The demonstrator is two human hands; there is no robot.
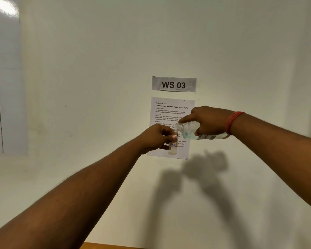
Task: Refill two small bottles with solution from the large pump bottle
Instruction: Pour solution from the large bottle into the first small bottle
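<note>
My left hand [157, 137] grips a small clear bottle [173, 147] upright in mid-air; it has a red and blue label and some liquid at its bottom. My right hand [209, 121] holds the large clear bottle [188, 128] tipped almost on its side, its uncapped threaded mouth touching the small bottle's top. The forefinger lies along the big bottle's neck. The large bottle's base and label stick out below my right wrist. No pump head or second small bottle is in sight.
Both hands are raised in front of a pale wall. A "WS 03" sign [174, 84] and a printed task sheet [171, 112] are taped behind the bottles. A strip of wooden surface [104, 246] shows at the bottom edge.
</note>
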